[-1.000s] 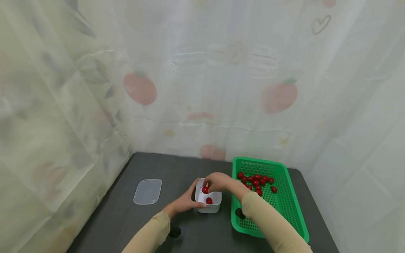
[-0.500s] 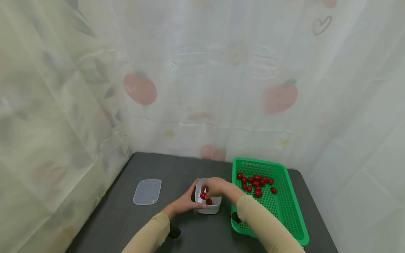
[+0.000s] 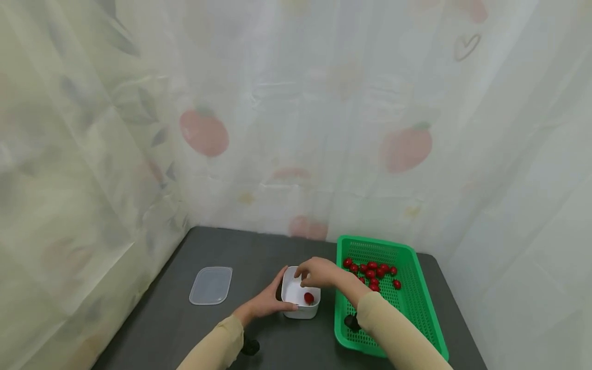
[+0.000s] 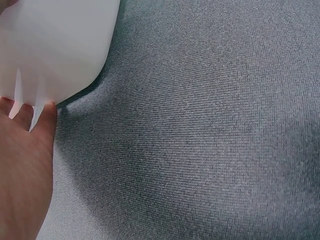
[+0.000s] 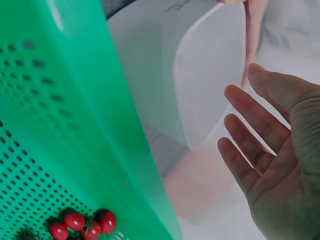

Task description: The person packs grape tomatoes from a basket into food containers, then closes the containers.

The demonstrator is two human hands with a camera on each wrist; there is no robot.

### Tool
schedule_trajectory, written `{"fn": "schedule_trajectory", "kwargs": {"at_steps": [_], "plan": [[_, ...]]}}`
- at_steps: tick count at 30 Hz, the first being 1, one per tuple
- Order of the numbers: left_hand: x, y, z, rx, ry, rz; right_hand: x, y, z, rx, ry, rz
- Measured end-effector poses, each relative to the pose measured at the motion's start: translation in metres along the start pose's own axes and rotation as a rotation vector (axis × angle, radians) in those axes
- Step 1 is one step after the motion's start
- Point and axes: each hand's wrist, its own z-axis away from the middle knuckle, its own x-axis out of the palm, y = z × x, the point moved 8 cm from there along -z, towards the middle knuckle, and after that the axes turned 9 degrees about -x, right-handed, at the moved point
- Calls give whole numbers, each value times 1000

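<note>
- One red tomato [image 3: 309, 298] shows inside the white container [image 3: 302, 312], near the container's near-right corner.
- The container sits well in from the left and right edges of the table [image 3: 259, 246].
- The left hand [image 3: 265, 303] has its grip clamped on the container: thumb at the near rim, fingers toward the far-left corner.
- The right hand [image 3: 320, 272] is above the container's far-right part; its grip is apart, with nothing between thumb and fingers in the right wrist view.
- More tomatoes [image 3: 372, 265] cluster toward the far-left corner of the green basket [image 3: 414, 304], which stands along the table's right side and reaches close to its far edge.
- A translucent lid [image 3: 210, 286] lies flat near the table's left edge, apart from the container.
- The tomatoes look light, smooth and inclined to roll; their skin would likely split under a hard squeeze. Best held lightly around the widest part, with thumb and two fingertips.
- The container seems thin, light and fairly stiff, so it could slide if nudged; opposite walls just below the rim give the surest hold.
</note>
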Motion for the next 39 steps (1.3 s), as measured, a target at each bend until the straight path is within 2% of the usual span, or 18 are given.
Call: {"fn": "schedule_trajectory", "kwargs": {"at_steps": [4, 7, 13, 19, 25, 32, 39], "plan": [[-1, 0, 2, 2, 4, 5, -13, 0, 14, -36, 62, -18], [-1, 0, 2, 11, 3, 16, -24, 7, 28, -29, 112, -25], [-1, -2, -3, 12, 19, 17, -51, 32, 60, 44, 193, -67], [-3, 0, -7, 9, 32, 18, -68, 52, 86, 101, 222, -102], [-3, 2, -8, 6, 65, -45, -69, 76, 107, 152, 220, -51], [-3, 2, -8, 13, 64, -48, -57, 110, 132, 239, 212, -41], [-2, 4, -7, 15, 64, -52, -44, 124, 153, 302, 197, -65]]}}
